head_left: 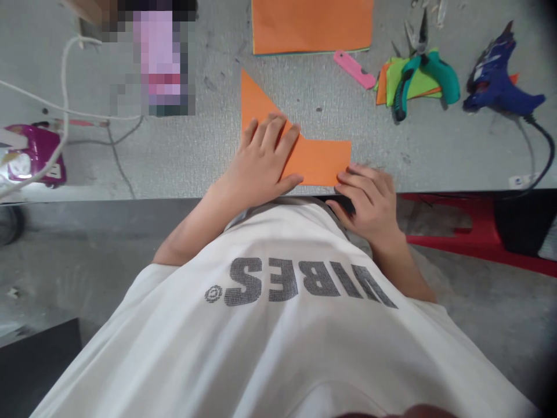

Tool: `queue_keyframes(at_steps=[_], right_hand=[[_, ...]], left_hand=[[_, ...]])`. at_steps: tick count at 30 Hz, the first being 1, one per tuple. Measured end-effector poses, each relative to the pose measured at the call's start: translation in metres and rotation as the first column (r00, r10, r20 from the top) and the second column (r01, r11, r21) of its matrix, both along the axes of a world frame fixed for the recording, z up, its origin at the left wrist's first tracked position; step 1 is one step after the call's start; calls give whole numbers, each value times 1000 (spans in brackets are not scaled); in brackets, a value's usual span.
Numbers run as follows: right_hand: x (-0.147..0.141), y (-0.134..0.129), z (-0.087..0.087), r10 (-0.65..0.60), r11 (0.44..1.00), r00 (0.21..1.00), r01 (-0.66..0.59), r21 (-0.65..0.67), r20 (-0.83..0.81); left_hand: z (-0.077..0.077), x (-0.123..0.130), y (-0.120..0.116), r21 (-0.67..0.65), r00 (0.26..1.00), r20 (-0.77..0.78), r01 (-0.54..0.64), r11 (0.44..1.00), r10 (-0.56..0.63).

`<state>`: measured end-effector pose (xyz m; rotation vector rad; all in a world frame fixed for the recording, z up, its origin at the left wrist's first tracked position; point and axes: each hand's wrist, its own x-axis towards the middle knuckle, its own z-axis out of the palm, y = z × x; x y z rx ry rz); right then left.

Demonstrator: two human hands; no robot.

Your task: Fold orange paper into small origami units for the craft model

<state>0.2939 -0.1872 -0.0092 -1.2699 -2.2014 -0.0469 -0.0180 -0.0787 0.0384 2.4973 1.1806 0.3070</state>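
A folded sheet of orange paper lies near the front edge of the table, with a pointed flap rising at its left end. My left hand rests flat on the paper's middle, fingers spread, hiding part of the fold. At the lower right corner of the sheet, the fingertips of my right hand touch the edge. Its fingers are loosely bent, and the thumb is apart from them, by the table edge.
A stack of orange sheets lies at the back. Right of it are a pink cutter, teal-handled pliers on small coloured papers, and a blue glue gun. A purple device and white cable occupy the left.
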Motion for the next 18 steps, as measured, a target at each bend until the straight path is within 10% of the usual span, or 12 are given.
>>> queue_keyframes(at_steps=[7, 13, 18], right_hand=[[-7, 20, 3, 129, 984, 912, -70, 161, -390], [-33, 35, 23, 88, 993, 646, 3, 118, -758], [-41, 41, 45, -29, 999, 658, 38, -6, -752]], left_hand=[[5, -59, -25, -6, 971, 81, 225, 974, -224], [4, -83, -46, 136, 868, 473, -238, 962, 148], [34, -79, -24, 37, 723, 608, -438, 898, 328]])
